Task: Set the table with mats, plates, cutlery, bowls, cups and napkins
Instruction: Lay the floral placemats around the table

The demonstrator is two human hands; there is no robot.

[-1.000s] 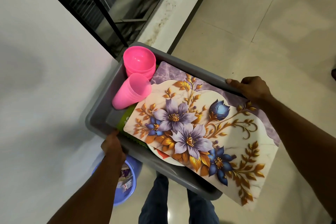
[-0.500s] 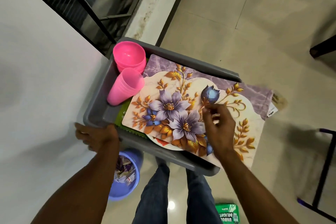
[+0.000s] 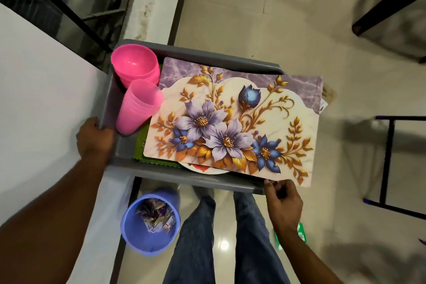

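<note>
A grey plastic tub (image 3: 207, 181) rests partly on the white table (image 3: 41, 99) edge. Inside lie flowered mats (image 3: 230, 122) that stick out over its right rim, with a green mat (image 3: 140, 145) and a white plate (image 3: 202, 169) showing beneath. Stacked pink bowls (image 3: 134, 64) and stacked pink cups (image 3: 138, 106) sit in the tub's left end. My left hand (image 3: 95, 138) grips the tub's near left corner. My right hand (image 3: 284, 205) touches the tub's near right corner, fingers curled at the rim just below the mat's edge.
A purple bin (image 3: 149, 226) with wrappers stands on the tiled floor under the table edge, beside my legs (image 3: 230, 237). Dark chair legs (image 3: 389, 159) stand to the right. A green packet (image 3: 299, 235) lies on the floor behind my right hand. A window frame is at the top left.
My right hand has left the tub's far rim, passed over the mats and come to the near right corner. The left hand has slid to the left corner. The view has shifted.
</note>
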